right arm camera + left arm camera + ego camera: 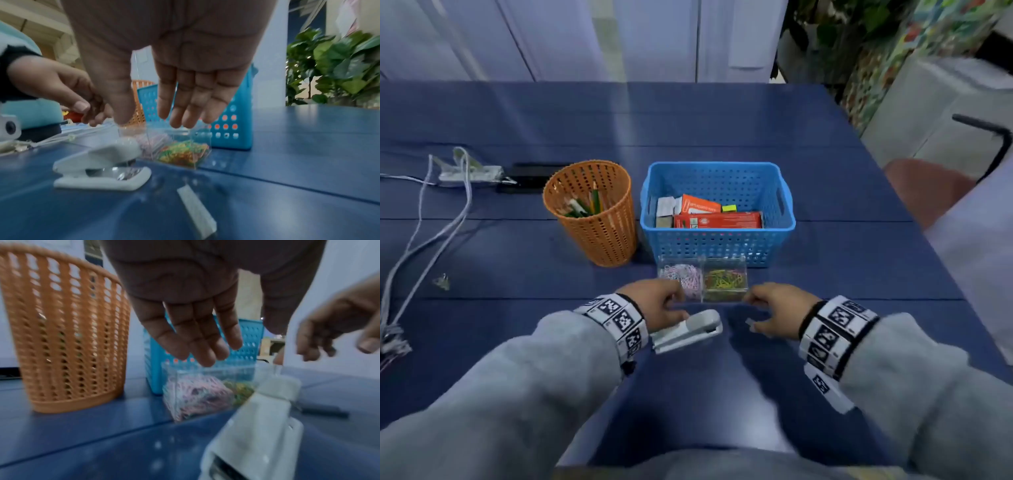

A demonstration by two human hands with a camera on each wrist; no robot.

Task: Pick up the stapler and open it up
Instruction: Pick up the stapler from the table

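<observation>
A white stapler point(686, 330) lies closed on the blue table point(688, 404), its head pointing right. In the left wrist view the stapler point(257, 426) sits just below and to the right of my left hand point(205, 345), whose fingers hang straight and hold nothing. From the head view my left hand point(671, 305) hovers at the stapler's far left side. My right hand point(756, 311) is a short way to the right, fingers relaxed and empty. In the right wrist view my right hand point(164, 105) hangs above the table, the stapler point(98, 165) to its left and a strip of staples point(196, 209) below.
A clear two-part box of paper clips point(703, 282) stands just beyond both hands. Behind it are a blue basket point(717, 168) holding small boxes and an orange mesh cup point(599, 236) with pencils. White cables point(431, 222) and a binder clip point(441, 281) lie far left.
</observation>
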